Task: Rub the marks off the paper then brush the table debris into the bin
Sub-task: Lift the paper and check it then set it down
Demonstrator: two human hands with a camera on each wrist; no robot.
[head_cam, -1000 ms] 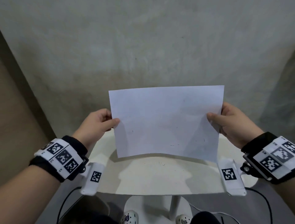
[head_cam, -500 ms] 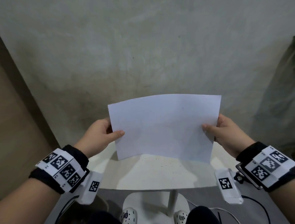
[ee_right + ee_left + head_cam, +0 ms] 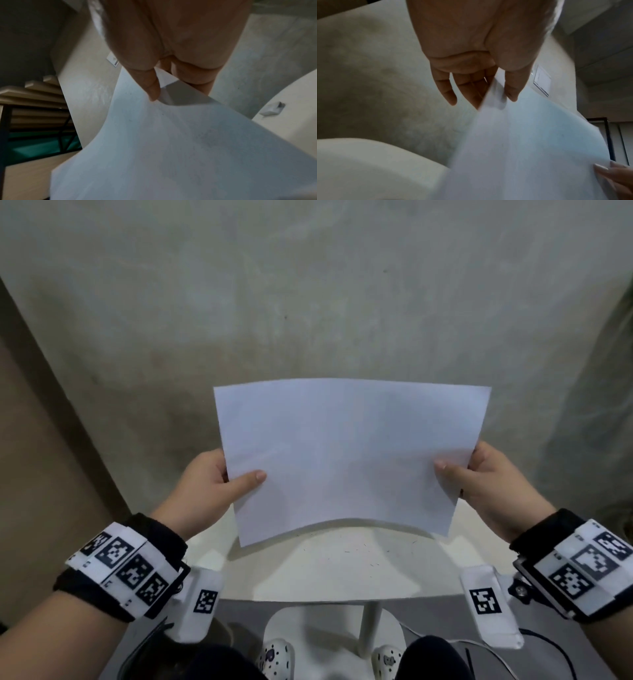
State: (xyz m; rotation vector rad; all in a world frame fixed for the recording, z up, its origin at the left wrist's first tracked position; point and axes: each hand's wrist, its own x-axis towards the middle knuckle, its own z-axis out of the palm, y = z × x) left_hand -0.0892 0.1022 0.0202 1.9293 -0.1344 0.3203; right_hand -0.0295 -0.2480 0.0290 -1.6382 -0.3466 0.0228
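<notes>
Both hands hold the sheet of paper (image 3: 346, 453) up above the round white worktop (image 3: 329, 573): the left hand (image 3: 209, 487) pinches its left edge, thumb on the near face, and the right hand (image 3: 486, 484) pinches its right edge likewise. To shed crumbs well, tilt the sheet and keep both grips firm. Dark eraser debris (image 3: 352, 553) speckles the worktop below the sheet. A small white eraser-like block (image 3: 272, 108) lies on the worktop, right of the sheet. No bin shows.

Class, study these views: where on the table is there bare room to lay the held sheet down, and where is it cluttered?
Both the left hand and right hand pinch the paper above the white table. Its near part, below the sheet's lower edge, holds only dark debris specks. In the right wrist view a small white block lies on it.
</notes>
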